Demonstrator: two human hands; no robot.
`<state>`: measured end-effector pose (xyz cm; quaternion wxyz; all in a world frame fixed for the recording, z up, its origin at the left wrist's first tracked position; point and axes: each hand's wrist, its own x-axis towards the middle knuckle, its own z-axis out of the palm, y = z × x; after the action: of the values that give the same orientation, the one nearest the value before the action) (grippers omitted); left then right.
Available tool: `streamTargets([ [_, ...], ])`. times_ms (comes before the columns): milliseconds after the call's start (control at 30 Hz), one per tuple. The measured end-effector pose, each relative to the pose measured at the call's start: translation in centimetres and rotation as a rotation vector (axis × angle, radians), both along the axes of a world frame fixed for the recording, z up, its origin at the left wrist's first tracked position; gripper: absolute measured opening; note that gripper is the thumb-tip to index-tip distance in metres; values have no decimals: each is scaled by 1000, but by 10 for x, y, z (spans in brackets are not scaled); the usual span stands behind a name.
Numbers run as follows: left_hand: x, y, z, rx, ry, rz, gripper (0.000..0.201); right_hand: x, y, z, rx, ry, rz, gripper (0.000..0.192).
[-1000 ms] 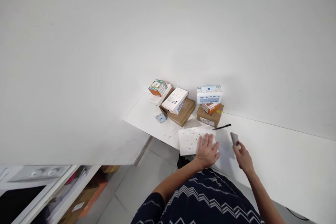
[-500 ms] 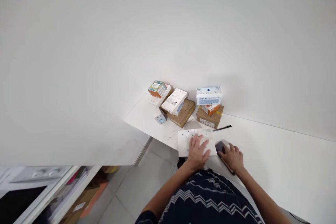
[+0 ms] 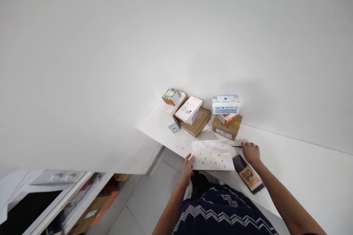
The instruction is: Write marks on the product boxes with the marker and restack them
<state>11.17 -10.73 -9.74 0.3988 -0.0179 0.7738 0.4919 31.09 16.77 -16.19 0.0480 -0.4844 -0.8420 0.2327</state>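
Since half a second ago: left hand shifted off the sheet's middle to its near-left corner, fingers loosely spread, gripping nothing; right hand moved from the phone to the black pen, fingers curled over its end, grip itself unclear. Flat white rectangular sheet with small dark dots at near edge of white table, between both hands. Dark phone with pictured case released, just right of sheet. Farther back: brown cardboard boxes, white-blue tissue box, white carton, orange-green box.
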Motion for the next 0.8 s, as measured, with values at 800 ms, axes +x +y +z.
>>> streamTargets([
  [800, 99, 114, 52, 349, -312, -809, 97, 160, -72, 91, -383, 807, -873, 44],
])
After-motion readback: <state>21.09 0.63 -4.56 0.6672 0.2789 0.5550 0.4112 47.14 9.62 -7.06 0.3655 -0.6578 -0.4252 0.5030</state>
